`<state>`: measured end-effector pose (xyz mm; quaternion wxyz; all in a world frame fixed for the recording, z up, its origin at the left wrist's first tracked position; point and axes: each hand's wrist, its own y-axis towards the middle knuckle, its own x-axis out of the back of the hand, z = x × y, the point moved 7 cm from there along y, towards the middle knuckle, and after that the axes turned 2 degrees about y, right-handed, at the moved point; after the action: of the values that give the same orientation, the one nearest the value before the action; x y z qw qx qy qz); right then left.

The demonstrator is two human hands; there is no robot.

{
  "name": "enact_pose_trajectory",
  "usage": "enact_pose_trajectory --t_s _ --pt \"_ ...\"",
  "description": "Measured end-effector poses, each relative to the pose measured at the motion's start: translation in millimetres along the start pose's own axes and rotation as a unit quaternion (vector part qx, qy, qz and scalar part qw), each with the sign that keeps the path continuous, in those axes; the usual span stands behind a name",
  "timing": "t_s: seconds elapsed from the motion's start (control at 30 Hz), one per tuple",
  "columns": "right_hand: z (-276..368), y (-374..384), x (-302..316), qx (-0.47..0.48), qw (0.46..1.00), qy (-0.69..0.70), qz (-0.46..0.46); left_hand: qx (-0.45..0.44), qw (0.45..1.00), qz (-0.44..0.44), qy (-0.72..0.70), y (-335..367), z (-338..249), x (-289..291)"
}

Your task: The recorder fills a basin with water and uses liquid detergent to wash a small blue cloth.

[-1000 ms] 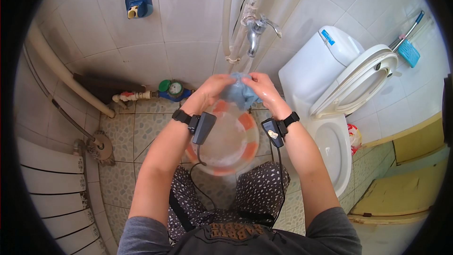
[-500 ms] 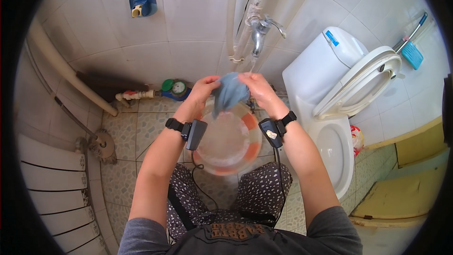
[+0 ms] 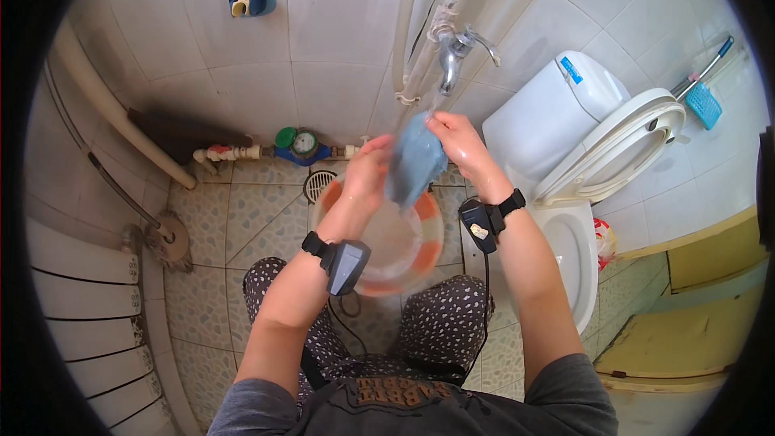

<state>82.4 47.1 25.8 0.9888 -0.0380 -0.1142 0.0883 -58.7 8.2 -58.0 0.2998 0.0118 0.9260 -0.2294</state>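
Blue cloth (image 3: 417, 161) slanted lengthwise down-left, right hand (image 3: 462, 144) pinching it; left hand (image 3: 369, 169), grip unclear, adjoined; shirt (image 3: 500, 410) bore lettering (image 3: 404, 391).

White tiled walls (image 3: 339, 12) above pebble-patterned floor (image 3: 198, 303)

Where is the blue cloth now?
In the head view, the blue cloth is just right of centre, under the faucet, over the basin, in the right hand, beside the left hand.
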Motion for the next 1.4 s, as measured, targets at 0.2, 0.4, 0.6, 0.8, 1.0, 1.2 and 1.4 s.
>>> enact_pose_trajectory --t_s 0.2,0.4,0.6,0.8,1.0,1.2,1.4 --pt "35.0 -17.5 -21.3 0.136 0.933 -0.334 0.023 0.092 0.981 0.115 -0.129 -10.8 8.7 -38.1" --pt "22.1 -55.3 -44.8 0.222 0.891 -0.395 -0.011 0.137 0.912 0.157 -0.354 21.9 23.8 -51.7" --pt "7.2 -65.1 -24.0 0.220 0.901 -0.360 -0.103 0.137 0.891 0.101 -0.422 36.9 41.5 -45.0" --pt "-28.3 -49.5 -0.5 0.019 0.987 0.020 -0.157 0.078 0.865 0.163 -0.468 14.3 15.0 -52.7" --pt "-52.7 -22.2 -24.4 0.001 0.967 -0.243 -0.075 0.036 0.870 0.208 -0.445 18.6 28.1 -43.6" --pt "-45.4 -14.4 -9.2 0.005 0.991 -0.074 -0.116 0.034 0.897 -0.025 -0.441 10.4 67.2 -3.0" --pt "-38.5 -16.9 -32.4 -0.083 0.929 0.358 -0.034 0.085 0.904 0.036 -0.416 -0.6 108.2 -6.4"
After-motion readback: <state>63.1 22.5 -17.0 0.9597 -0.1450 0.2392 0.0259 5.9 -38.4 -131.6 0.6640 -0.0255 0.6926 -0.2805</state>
